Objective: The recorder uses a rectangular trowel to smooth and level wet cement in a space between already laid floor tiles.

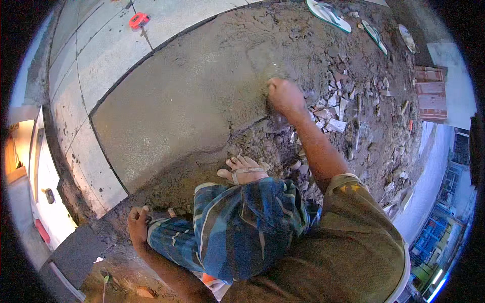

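My right hand is closed over the wet grey mortar, gripping what looks like a mortar-coated trowel. The blade is blurred and blends into the surface around it. Left of it the mortar lies smooth and flat; its near edge is ragged, next to rough dark soil. At the lower left, my left hand hangs beside my knee with its fingers curled in, and I see nothing in them.
Pale tiles border the mortar, with a red tape measure on them. Broken tile pieces litter the soil to the right. A flip-flop and another flip-flop lie at the far right. My foot stands by the mortar's near edge.
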Demonstrator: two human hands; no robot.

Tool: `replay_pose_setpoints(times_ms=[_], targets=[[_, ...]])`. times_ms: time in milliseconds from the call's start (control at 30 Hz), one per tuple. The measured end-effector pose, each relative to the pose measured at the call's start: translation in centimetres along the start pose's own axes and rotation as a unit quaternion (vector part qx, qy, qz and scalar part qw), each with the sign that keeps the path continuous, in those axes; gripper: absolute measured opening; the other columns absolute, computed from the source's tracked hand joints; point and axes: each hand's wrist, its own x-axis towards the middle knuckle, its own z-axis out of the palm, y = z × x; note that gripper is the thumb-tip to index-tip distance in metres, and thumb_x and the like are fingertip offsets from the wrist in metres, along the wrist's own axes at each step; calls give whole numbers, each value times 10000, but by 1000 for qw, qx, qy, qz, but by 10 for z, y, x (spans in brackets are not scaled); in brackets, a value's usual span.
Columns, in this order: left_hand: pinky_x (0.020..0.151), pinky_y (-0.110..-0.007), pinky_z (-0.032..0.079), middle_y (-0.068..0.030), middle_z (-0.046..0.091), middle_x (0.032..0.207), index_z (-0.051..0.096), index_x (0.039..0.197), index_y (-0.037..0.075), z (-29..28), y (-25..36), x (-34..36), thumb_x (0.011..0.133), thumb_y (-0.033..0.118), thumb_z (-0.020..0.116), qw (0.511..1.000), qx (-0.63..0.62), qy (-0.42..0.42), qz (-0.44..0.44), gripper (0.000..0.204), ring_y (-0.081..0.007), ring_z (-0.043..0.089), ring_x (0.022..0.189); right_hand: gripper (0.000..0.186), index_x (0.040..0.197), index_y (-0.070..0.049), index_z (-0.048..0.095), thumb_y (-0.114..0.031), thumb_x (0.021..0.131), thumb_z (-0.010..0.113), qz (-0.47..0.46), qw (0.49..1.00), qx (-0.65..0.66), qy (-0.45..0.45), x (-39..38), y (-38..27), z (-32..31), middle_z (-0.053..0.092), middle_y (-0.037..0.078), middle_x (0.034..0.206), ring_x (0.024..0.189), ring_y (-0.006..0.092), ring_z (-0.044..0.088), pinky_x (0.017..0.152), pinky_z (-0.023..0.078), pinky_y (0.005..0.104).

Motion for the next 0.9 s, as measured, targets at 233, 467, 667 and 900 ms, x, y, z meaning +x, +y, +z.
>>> replay_pose_setpoints(times_ms=[233, 467, 667, 900], targets=[[596, -309, 325, 31, 373, 679, 455, 732, 96, 3, 4, 4, 936, 287, 701, 1000, -19, -11, 9, 372, -107, 349, 647, 284, 998, -87, 716, -270, 927, 511, -62, 995, 58, 58, 17, 66, -2, 697, 231, 992, 906, 445, 674, 829, 541, 538], [608, -311, 348, 16, 432, 686, 472, 727, 78, 5, 12, 11, 922, 242, 694, 1000, -10, -22, -13, 338, -105, 392, 664, 272, 1018, -105, 742, -255, 923, 535, -59, 996, 44, 47, 31, 85, -16, 712, 193, 1036, 916, 420, 686, 830, 557, 494], [617, -313, 365, 8, 434, 679, 469, 713, 60, 2, 17, 12, 912, 238, 702, 1000, 5, -12, 1, 355, -108, 402, 666, 298, 1049, -122, 732, -261, 909, 509, -40, 996, 56, 53, 36, 96, -26, 698, 219, 1032, 935, 429, 676, 858, 541, 513], [615, -320, 374, -4, 454, 682, 476, 723, 46, 3, 9, -8, 900, 234, 713, 992, -85, 40, -79, 351, -127, 429, 658, 340, 1079, -98, 728, -338, 935, 535, 20, 995, 61, 75, 43, 113, -37, 699, 229, 1071, 1002, 434, 666, 885, 525, 507]])
